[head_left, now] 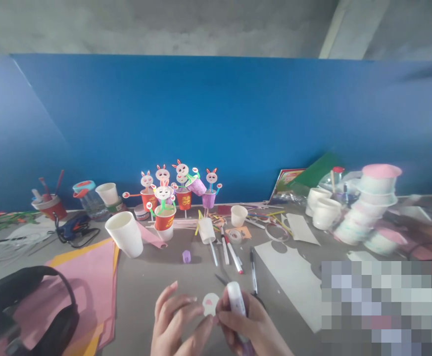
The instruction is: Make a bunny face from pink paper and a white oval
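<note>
My left hand (pixel 178 321) has its thumb and fingertips at the edge of a small white paper disc (pixel 209 310) with a pink patch, pinching it over the table. In my right hand (pixel 251 321) is a glue stick (pixel 236 299) with a white end pointing up and a purple end low down; the fingertips of this hand also meet the disc's right edge. A purple cap (pixel 186 256) lies on the table beyond my left hand. Scissors (pixel 221 280) lie partly hidden behind my right hand.
Rabbit-faced paper cup figures (pixel 164 207) stand at the back. A tall white cup (pixel 124 235), pens (pixel 234 254), a cut white sheet (pixel 290 277), pink paper (pixel 85 287) and headphones (pixel 60 296) lie around. Stacked cups (pixel 377 198) rise at right before a blue partition (pixel 216 118).
</note>
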A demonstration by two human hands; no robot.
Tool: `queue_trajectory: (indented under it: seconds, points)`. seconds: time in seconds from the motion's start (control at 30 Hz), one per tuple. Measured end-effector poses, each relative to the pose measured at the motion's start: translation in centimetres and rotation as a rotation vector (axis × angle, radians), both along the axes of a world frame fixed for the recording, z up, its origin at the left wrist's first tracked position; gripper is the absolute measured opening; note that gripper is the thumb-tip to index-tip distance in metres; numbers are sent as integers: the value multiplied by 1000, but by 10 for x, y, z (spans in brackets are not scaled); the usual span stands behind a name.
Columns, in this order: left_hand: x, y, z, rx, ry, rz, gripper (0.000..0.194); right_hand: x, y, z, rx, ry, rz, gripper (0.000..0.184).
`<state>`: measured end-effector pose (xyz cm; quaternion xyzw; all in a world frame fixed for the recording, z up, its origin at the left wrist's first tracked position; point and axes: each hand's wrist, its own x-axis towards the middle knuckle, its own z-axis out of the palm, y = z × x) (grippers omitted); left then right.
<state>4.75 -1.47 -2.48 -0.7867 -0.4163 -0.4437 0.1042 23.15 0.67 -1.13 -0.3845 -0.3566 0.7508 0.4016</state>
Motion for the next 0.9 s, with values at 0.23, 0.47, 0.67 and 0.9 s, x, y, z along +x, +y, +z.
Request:
queue_trajectory:
  seconds: [0.23, 0.47, 0.67, 0.9]
  points:
    - [-1, 9, 21, -450, -378, -222, 13, -6, -4, 10, 335, -385, -76, 25]
    - [6, 14, 61, -1215, -791, -491, 36, -10, -5, 8, 638, -633, -130, 26]
    - [9, 18, 71, -1242, -669, -362, 18, -7, -3, -3, 740, -702, -124, 21]
    - [8, 20, 61, -1226, -522, -309, 15, -5, -3, -8, 853, -741, -123, 13]
